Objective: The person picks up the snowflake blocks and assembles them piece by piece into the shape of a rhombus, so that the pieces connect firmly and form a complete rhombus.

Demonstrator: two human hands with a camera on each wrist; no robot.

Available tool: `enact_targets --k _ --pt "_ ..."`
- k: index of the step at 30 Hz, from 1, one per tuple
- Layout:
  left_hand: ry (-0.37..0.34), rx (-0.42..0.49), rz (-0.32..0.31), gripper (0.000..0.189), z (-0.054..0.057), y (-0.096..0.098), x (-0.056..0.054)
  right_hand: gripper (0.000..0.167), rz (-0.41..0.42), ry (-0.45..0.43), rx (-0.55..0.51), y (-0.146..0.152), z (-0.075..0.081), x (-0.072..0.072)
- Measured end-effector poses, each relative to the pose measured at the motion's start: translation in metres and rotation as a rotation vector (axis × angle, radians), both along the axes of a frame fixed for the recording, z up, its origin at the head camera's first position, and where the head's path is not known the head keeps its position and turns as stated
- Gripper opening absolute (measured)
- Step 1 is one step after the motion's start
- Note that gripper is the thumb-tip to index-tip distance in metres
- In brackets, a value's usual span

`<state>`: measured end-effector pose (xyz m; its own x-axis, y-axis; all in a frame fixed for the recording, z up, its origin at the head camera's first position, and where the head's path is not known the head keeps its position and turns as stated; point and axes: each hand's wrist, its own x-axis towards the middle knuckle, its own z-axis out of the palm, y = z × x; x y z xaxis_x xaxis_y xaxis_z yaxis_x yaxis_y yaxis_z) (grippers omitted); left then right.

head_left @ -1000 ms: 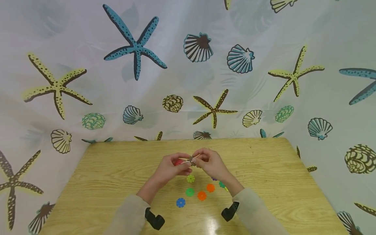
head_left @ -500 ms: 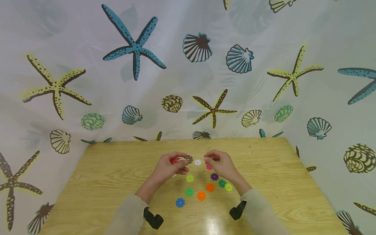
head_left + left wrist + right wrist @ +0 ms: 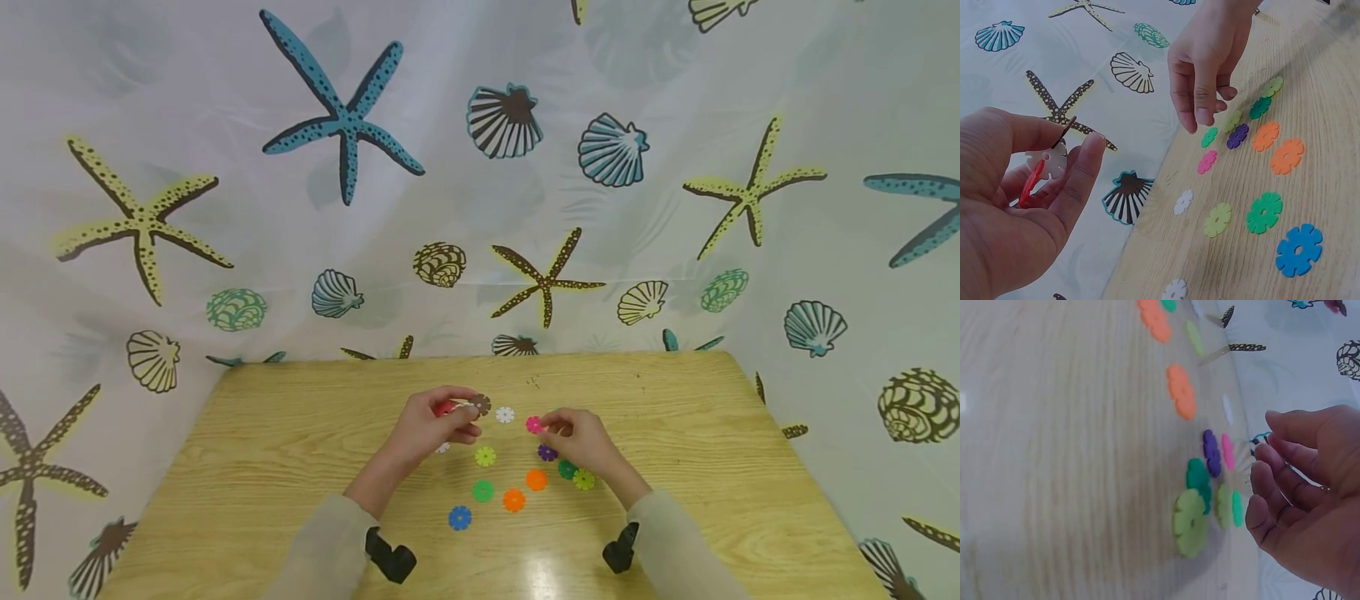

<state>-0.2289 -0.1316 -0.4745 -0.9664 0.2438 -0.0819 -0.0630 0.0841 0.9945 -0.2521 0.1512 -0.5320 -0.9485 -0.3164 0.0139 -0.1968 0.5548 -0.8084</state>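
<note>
In the left wrist view, my left hand (image 3: 1041, 212) pinches a joined set of notched plastic discs between thumb and fingers. A red disc (image 3: 1030, 185) slots into a white disc (image 3: 1055, 166), and a brown disc (image 3: 1065, 130) sits edge-on at the fingertips. Part of the set is hidden by the fingers. My right hand (image 3: 587, 439) hovers over the table with its fingers loosely bent and nothing between them. From the head view, its fingertips are nearest the pink disc (image 3: 533, 425) and the purple disc (image 3: 547, 452).
Several loose discs lie on the wooden table (image 3: 300, 467): a white one (image 3: 505, 414), orange ones (image 3: 513, 500), a green one (image 3: 483, 491) and a blue one (image 3: 461, 517). On the right, a dark green disc (image 3: 1197, 481) touches a yellow-green disc (image 3: 1189, 523). A patterned curtain (image 3: 480, 200) rises behind the table.
My right hand has come away from the discs in my left hand and moved right and nearer, uncovering loose discs. My left hand stays nearly still, holding the joined set.
</note>
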Motion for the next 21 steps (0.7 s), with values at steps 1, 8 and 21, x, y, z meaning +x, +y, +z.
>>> enact_targets --k 1,8,21 --pt "-0.002 0.003 0.001 0.040 0.000 0.000 0.000 0.026 0.002 0.002 0.011 0.001 -0.002 0.000" --pt "-0.013 0.005 0.008 0.041 0.002 0.000 -0.001 0.024 -0.012 -0.024 0.056 0.007 -0.013 0.004" --pt "-0.014 0.006 0.002 0.041 0.002 -0.002 0.000 0.022 -0.032 -0.002 0.125 0.006 -0.028 0.001"
